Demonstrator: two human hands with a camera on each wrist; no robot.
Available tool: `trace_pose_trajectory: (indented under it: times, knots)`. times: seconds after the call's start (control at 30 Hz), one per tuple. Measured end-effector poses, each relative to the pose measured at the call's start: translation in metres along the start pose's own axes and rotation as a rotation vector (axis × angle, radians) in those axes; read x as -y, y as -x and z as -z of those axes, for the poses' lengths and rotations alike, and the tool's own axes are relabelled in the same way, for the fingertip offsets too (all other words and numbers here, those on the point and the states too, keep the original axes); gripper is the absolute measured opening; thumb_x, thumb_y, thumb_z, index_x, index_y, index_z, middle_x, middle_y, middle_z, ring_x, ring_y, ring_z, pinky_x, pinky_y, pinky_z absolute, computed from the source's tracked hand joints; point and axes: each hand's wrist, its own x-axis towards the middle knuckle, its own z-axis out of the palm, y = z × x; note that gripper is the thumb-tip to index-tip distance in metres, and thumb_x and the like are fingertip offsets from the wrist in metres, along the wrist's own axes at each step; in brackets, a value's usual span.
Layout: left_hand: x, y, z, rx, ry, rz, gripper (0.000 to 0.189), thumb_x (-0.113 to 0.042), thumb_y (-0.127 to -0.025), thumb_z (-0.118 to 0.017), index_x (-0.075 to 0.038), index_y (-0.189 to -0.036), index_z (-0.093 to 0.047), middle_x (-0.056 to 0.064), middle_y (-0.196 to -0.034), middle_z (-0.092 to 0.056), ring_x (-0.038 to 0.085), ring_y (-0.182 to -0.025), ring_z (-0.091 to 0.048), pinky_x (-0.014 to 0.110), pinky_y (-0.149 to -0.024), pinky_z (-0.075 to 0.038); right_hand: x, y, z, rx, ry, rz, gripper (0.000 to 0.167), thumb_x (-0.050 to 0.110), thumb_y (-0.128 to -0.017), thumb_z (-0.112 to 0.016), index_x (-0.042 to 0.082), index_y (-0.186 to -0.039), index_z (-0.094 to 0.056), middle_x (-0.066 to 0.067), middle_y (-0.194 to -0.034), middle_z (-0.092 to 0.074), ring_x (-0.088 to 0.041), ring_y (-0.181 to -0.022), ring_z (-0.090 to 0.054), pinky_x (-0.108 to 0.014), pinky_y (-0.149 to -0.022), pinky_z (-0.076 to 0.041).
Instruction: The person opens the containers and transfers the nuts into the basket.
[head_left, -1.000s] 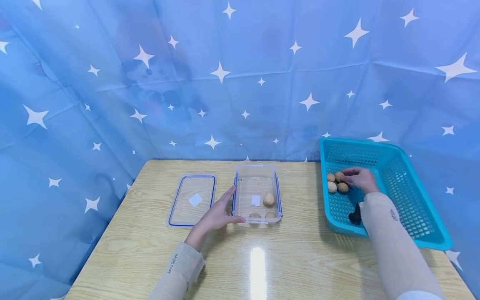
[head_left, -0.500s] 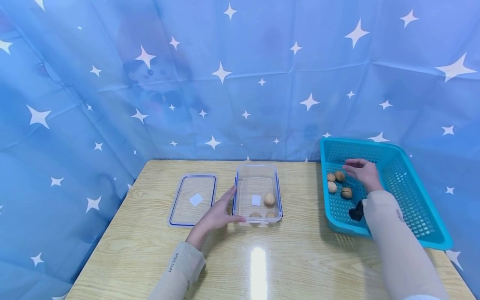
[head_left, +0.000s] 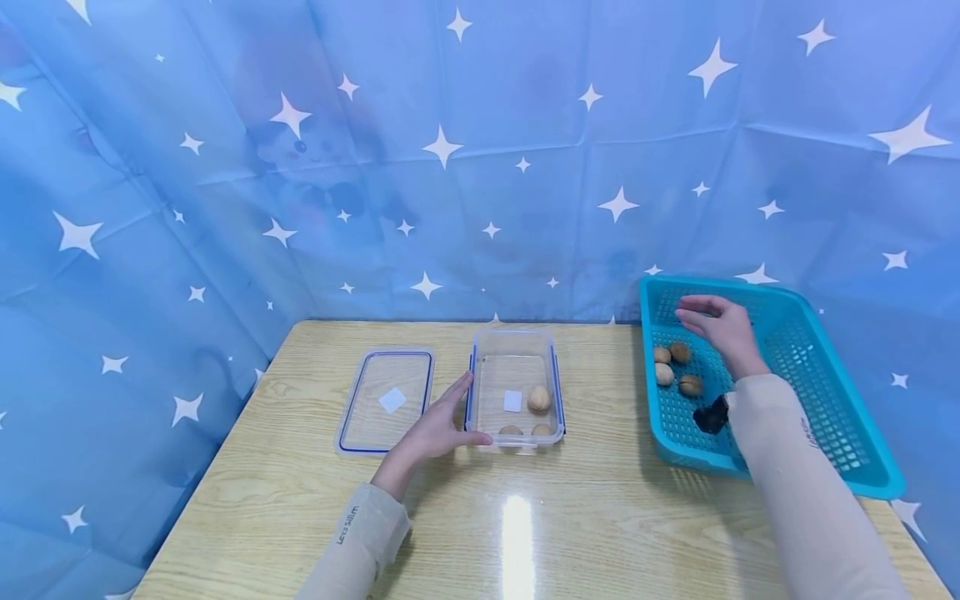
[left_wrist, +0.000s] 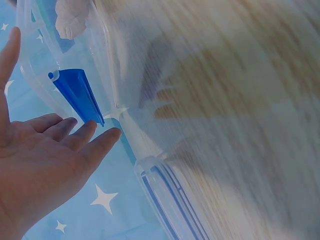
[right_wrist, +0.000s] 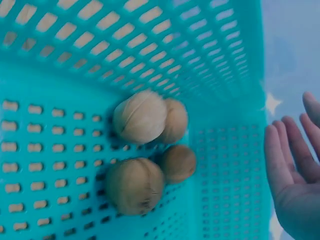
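Note:
My left hand (head_left: pixel 429 427) lies along the left side of a clear box (head_left: pixel 513 337) with blue latches. Its straight fingers touch that side, and the thumb rests at the near corner. Three walnuts are inside; one walnut (head_left: pixel 538 398) is plain to see, the others show through the near wall. My right hand (head_left: pixel 723 329) hovers over the turquoise basket (head_left: pixel 851 417), fingers and thumb apart, nothing seen between them. Below it, several walnuts sit at the basket's left, including a dark walnut (right_wrist: pixel 135 186) and a pale walnut (right_wrist: pixel 140 117).
A clear lid (head_left: pixel 360 417) with a blue seal lies left of the box on the wooden table (head_left: pixel 450 533). A blue star-patterned curtain (head_left: pixel 525 208) hangs behind. A black object (head_left: pixel 711 414) sits at my right wrist.
My right hand has lifted off the walnuts and drawn back toward the basket's far side. The dark walnut has shifted slightly right and nearer. My left hand stays on the box.

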Motion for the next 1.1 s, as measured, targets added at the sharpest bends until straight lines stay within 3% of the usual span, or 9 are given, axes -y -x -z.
trace_pose_trajectory:
  times: [0.23, 0.43, 0.63, 0.77, 0.83, 1.1]
  knots:
    - [0.0, 0.0, 0.001, -0.003, 0.0, -0.002, 0.11, -0.041, -0.079, -0.083, -0.014, -0.161, -0.015, 0.009, -0.169, -0.012, 0.036, -0.154, -0.018, 0.056, -0.124, -0.021, 0.023, 0.005, -0.01, 0.016, -0.021, 0.054, 0.062, 0.042, -0.097, -0.06, 0.007, -0.146, -0.047, 0.021, -0.116, -0.057, 0.011, -0.101, -0.059, -0.005, -0.084, -0.052]
    - [0.0, 0.0, 0.0, -0.004, 0.008, 0.006, 0.109, -0.04, -0.079, -0.083, -0.015, -0.161, -0.015, 0.007, -0.169, -0.012, 0.035, -0.154, -0.017, 0.056, -0.125, -0.021, 0.044, 0.011, -0.024, 0.04, 0.027, 0.084, 0.063, 0.048, -0.096, -0.06, 0.013, -0.147, -0.048, 0.009, -0.133, -0.058, 0.012, -0.103, -0.055, -0.009, -0.089, -0.051]
    - [0.0, 0.001, 0.001, -0.003, 0.014, 0.002, 0.108, -0.039, -0.08, -0.083, -0.015, -0.161, -0.015, 0.007, -0.169, -0.012, 0.035, -0.154, -0.017, 0.056, -0.125, -0.021, 0.065, 0.021, -0.043, 0.061, 0.099, 0.129, 0.058, 0.051, -0.097, -0.058, 0.018, -0.145, -0.051, -0.002, -0.142, -0.056, 0.01, -0.103, -0.054, -0.029, -0.098, -0.051]
    - [0.0, 0.0, 0.001, -0.003, 0.01, 0.005, 0.108, -0.038, -0.08, -0.083, -0.015, -0.161, -0.016, 0.007, -0.169, -0.012, 0.035, -0.154, -0.017, 0.056, -0.125, -0.021, 0.076, 0.028, -0.057, 0.089, 0.086, 0.163, 0.055, 0.047, -0.098, -0.058, 0.016, -0.143, -0.053, -0.008, -0.144, -0.056, 0.01, -0.104, -0.055, -0.038, -0.103, -0.05]
    - [0.0, 0.0, 0.0, -0.002, 0.007, 0.007, 0.108, -0.038, -0.08, -0.083, -0.015, -0.161, -0.016, 0.006, -0.169, -0.012, 0.035, -0.154, -0.018, 0.056, -0.124, -0.021, 0.08, 0.032, -0.064, 0.105, 0.075, 0.183, 0.054, 0.045, -0.098, -0.059, 0.014, -0.143, -0.053, -0.01, -0.144, -0.056, 0.009, -0.105, -0.055, -0.038, -0.102, -0.05]
    - [0.001, -0.001, -0.001, -0.006, -0.002, 0.003, 0.109, -0.038, -0.079, -0.083, -0.015, -0.161, -0.015, 0.007, -0.169, -0.012, 0.035, -0.154, -0.018, 0.056, -0.125, -0.022, 0.088, 0.043, -0.089, 0.197, 0.001, 0.225, 0.048, 0.037, -0.099, -0.06, 0.011, -0.14, -0.056, -0.012, -0.141, -0.058, 0.006, -0.107, -0.059, -0.017, -0.093, -0.052]
